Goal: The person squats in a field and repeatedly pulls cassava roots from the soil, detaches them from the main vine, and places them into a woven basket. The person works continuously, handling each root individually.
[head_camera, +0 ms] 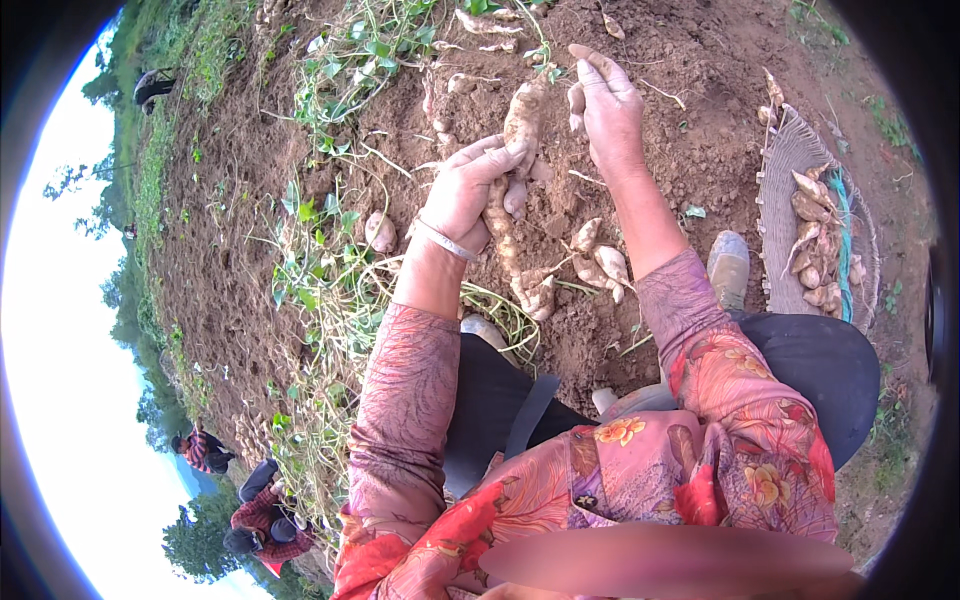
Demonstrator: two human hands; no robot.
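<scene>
My left hand [466, 193], with a pale band at the wrist, grips a soil-coated sweet potato cluster. Its thick upper tuber [525, 112] points away from me, and a long, thin tuber [502, 232] hangs below the palm. To the right of the upper tuber and apart from it, my right hand [611, 112] is raised with its fingers bunched. I cannot tell whether anything small is between those fingers. Several loose sweet potatoes [600, 262] lie on the soil between my forearms. Another sweet potato [381, 232] rests left of my left wrist.
Right of my shoe [728, 268] sits a woven basket [787, 161] with turquoise rope [845, 247], holding several sweet potatoes [814, 217]. Cut vines [330, 300] spread along the left. More small tubers [484, 24] lie on the far soil. People [270, 521] are bent over in the field.
</scene>
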